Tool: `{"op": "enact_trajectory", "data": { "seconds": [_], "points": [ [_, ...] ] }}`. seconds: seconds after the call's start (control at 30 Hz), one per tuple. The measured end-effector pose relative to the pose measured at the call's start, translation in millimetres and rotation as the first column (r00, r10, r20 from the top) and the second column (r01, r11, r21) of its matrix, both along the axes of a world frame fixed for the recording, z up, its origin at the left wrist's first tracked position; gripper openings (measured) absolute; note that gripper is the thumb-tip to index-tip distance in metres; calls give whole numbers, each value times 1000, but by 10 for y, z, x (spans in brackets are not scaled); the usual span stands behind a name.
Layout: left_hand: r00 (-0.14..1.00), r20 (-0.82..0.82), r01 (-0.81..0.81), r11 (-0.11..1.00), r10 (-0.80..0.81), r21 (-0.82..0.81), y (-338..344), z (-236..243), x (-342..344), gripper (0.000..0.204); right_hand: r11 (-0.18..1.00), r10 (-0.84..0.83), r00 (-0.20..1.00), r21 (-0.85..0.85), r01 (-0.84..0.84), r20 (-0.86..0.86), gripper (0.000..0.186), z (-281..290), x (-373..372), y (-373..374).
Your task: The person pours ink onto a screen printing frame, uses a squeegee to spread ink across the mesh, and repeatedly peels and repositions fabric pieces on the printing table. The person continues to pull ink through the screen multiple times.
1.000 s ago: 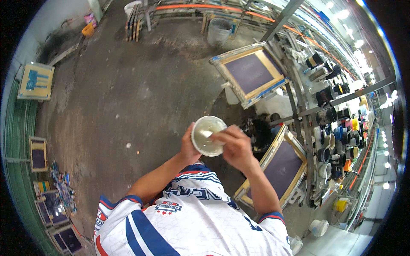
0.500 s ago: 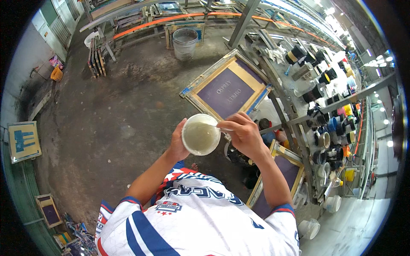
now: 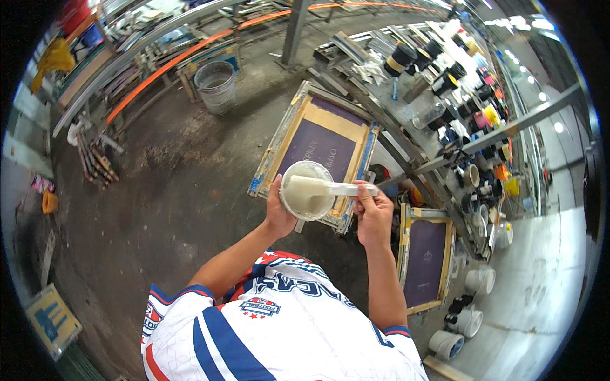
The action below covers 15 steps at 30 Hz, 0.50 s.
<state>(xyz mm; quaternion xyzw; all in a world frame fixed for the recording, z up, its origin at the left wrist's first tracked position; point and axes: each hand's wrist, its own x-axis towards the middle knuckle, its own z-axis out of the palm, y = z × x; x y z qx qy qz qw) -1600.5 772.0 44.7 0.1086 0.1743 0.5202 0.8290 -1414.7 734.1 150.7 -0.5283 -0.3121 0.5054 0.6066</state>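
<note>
My left hand [image 3: 279, 213] is wrapped around the side of a round white tub [image 3: 306, 164] in front of my chest. Pale, creamy paste lies inside the tub. A white spatula [image 3: 346, 189] reaches over the tub's right rim, its broad end coated with the same paste. My right hand [image 3: 373, 216] pinches the spatula's handle between thumb and fingers. Beyond the tub leans a framed printing screen [image 3: 327, 146] with purple mesh and tan tape; the tub covers its lower left part.
A second purple screen [image 3: 424, 263] stands at my right. Beyond it, a metal table [image 3: 406, 117] carries many ink pots and bottles. White buckets [image 3: 480, 279] sit at the lower right. A grey bucket [image 3: 216, 89] and an orange rail [image 3: 152, 79] are farther off.
My view has turned and shifted right toward the screens. The spatula has come up, so its paste-coated end and handle now show plainly. Both hands keep their grip.
</note>
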Motion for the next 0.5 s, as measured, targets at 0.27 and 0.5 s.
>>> {"op": "enact_trajectory", "data": {
  "seconds": [0.27,0.5],
  "points": [
    [971,96,215,975,-220,53,297,28,2,57,923,-324,878,321,212,352,20,665,-14,-49],
    [957,73,283,959,-280,-19,288,34,155,58,858,-462,730,461,226,503,19,936,29,-231]
  ]
}}
